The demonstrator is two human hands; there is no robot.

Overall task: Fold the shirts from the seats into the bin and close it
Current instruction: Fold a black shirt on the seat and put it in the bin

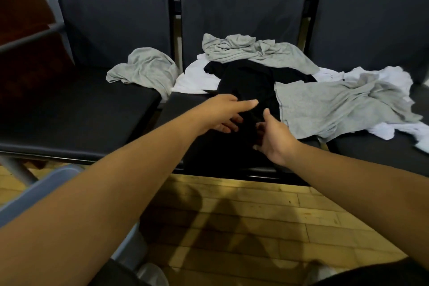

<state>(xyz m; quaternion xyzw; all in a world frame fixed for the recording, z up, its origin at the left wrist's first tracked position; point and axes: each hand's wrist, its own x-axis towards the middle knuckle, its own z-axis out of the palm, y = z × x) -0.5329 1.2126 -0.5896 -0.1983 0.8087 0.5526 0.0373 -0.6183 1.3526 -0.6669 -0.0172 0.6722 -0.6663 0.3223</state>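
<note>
Both bare forearms are reaching toward frame centre; left hand (222, 111) is spreading open-fingered, right hand (274, 134) is curling half-open, both touching the crumpled black cotton shirt (248, 83) without gripping it.

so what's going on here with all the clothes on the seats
A person is reaching with both hands, left and right, onto the black shirt in the middle of a loose pile on the seats. Grey shirts and white ones lie unfolded around it. Nothing looks folded yet.
</note>
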